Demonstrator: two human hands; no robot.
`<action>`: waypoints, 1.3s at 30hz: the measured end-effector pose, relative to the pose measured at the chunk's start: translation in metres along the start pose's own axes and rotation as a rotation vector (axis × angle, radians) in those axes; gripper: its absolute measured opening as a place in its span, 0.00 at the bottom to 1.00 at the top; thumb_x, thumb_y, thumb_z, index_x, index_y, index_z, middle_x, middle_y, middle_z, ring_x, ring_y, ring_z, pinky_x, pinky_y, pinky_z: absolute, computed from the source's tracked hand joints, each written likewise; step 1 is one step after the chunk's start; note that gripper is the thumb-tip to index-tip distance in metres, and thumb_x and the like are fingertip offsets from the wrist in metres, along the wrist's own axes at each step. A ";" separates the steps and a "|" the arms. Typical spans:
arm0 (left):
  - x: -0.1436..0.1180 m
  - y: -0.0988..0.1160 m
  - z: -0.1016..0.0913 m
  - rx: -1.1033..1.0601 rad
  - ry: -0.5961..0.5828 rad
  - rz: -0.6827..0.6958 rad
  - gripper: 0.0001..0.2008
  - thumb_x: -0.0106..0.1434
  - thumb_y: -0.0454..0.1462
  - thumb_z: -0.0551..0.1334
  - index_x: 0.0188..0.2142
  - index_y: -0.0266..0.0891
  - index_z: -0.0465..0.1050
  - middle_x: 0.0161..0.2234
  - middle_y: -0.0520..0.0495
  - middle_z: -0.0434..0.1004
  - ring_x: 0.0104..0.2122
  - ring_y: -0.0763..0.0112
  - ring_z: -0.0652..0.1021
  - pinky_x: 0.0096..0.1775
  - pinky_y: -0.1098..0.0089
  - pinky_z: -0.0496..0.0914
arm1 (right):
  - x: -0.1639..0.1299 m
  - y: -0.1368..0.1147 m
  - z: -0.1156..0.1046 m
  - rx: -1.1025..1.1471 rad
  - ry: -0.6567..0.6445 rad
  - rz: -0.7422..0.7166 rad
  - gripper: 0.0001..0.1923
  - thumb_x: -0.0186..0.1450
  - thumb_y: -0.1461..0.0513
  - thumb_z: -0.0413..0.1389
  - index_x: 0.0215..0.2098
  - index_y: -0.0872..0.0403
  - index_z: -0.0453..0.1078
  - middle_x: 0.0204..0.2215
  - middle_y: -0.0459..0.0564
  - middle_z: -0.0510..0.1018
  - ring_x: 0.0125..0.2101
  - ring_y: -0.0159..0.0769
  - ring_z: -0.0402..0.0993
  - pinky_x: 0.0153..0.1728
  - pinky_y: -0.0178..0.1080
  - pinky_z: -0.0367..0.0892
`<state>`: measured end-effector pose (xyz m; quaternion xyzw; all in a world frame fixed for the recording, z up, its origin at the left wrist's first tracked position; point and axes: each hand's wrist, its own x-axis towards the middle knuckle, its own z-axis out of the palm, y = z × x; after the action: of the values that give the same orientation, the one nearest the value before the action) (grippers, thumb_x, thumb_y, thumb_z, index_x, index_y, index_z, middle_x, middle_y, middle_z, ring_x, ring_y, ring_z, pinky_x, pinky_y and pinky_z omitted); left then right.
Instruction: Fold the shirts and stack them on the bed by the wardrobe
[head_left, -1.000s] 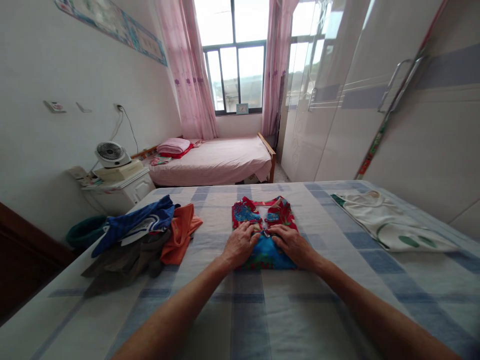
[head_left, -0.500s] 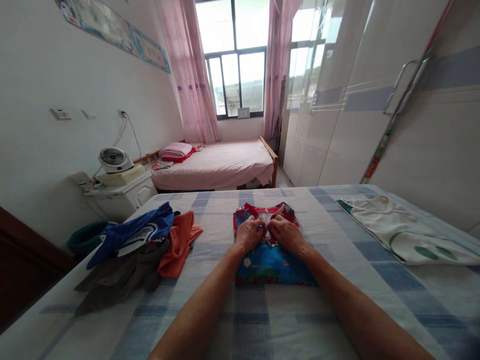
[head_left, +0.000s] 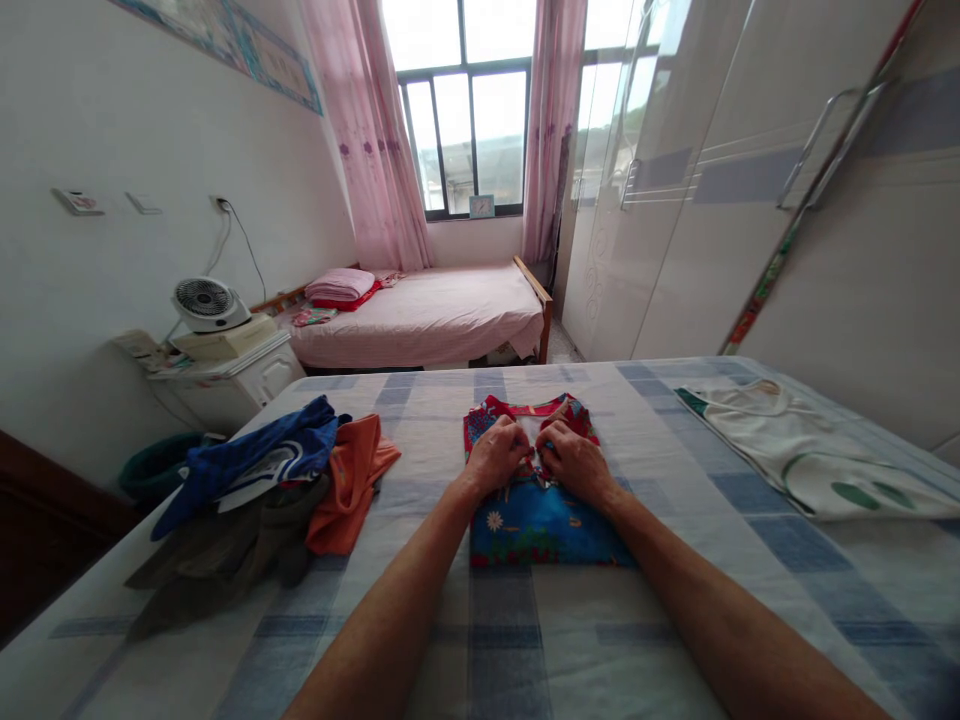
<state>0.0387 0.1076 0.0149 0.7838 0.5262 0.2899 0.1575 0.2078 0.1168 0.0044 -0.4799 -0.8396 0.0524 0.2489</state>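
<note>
Here the red-and-blue printed garment [head_left: 536, 490] lies folded flat on the plaid bedsheet [head_left: 525, 640], mid-bed, just ahead of the person. Left hand [head_left: 499, 455] & right hand [head_left: 570, 462] sit side by side on its upper part near the neckline, fingers curled & pinching cloth at the centre; neither lifts it. Fabric looks thin, soft, light: prob. floppy, creases easily, won't hold shape unless pressed flat. Best gripped at edges or corners, w/ both hands. Clothes pile [head_left: 255, 490] lies to the left, white garment [head_left: 802, 455] well apart to the right. Vs. 1 s ago: hands sat lower over the blue part, flatter; now further up, at the collar, w/ more blue showing.
</note>
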 end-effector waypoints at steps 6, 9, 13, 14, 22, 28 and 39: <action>-0.002 0.002 0.001 0.066 -0.056 0.056 0.06 0.56 0.32 0.59 0.33 0.40 0.74 0.35 0.49 0.67 0.37 0.70 0.72 0.41 0.71 0.67 | -0.001 0.000 0.001 0.000 0.013 0.011 0.06 0.62 0.65 0.48 0.34 0.53 0.67 0.37 0.48 0.72 0.33 0.31 0.70 0.32 0.32 0.57; -0.002 0.002 0.003 0.039 -0.010 0.015 0.05 0.56 0.32 0.59 0.30 0.39 0.73 0.34 0.49 0.68 0.35 0.71 0.72 0.40 0.71 0.67 | -0.001 0.000 0.001 0.025 0.031 0.003 0.06 0.62 0.64 0.49 0.34 0.53 0.67 0.36 0.47 0.72 0.33 0.31 0.69 0.32 0.32 0.58; 0.000 0.002 0.010 -0.059 0.119 -0.062 0.04 0.57 0.33 0.59 0.31 0.38 0.73 0.33 0.50 0.71 0.35 0.70 0.73 0.41 0.70 0.67 | 0.000 0.005 0.004 0.125 0.067 -0.035 0.05 0.62 0.64 0.49 0.33 0.53 0.67 0.35 0.48 0.72 0.34 0.32 0.70 0.34 0.33 0.59; 0.000 0.002 0.012 -0.080 0.145 -0.076 0.04 0.57 0.33 0.59 0.31 0.38 0.73 0.32 0.50 0.72 0.35 0.70 0.73 0.41 0.70 0.67 | 0.000 0.007 0.005 0.140 0.071 -0.042 0.05 0.62 0.64 0.49 0.34 0.53 0.67 0.35 0.48 0.72 0.35 0.32 0.70 0.35 0.33 0.60; -0.001 -0.001 0.021 -0.225 0.182 -0.162 0.06 0.54 0.32 0.60 0.31 0.38 0.75 0.29 0.50 0.77 0.31 0.72 0.75 0.36 0.73 0.68 | 0.003 0.007 0.004 0.254 0.086 -0.093 0.05 0.62 0.64 0.51 0.33 0.52 0.68 0.34 0.47 0.75 0.35 0.32 0.71 0.38 0.33 0.62; -0.002 -0.006 0.020 -0.339 0.148 -0.153 0.07 0.53 0.31 0.59 0.32 0.38 0.74 0.26 0.52 0.76 0.27 0.74 0.76 0.31 0.76 0.68 | 0.002 -0.001 -0.001 0.325 0.066 0.000 0.04 0.59 0.63 0.53 0.32 0.51 0.69 0.29 0.43 0.76 0.30 0.31 0.72 0.35 0.33 0.63; -0.002 -0.002 0.023 -0.448 0.169 -0.199 0.09 0.49 0.29 0.60 0.33 0.37 0.69 0.28 0.52 0.75 0.28 0.75 0.76 0.31 0.75 0.69 | 0.008 0.008 0.004 0.634 -0.018 0.164 0.07 0.56 0.61 0.56 0.33 0.52 0.67 0.27 0.43 0.78 0.25 0.30 0.73 0.26 0.31 0.66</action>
<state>0.0513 0.1077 -0.0049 0.6467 0.5346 0.4469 0.3102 0.2084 0.1286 0.0015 -0.4440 -0.7423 0.3352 0.3735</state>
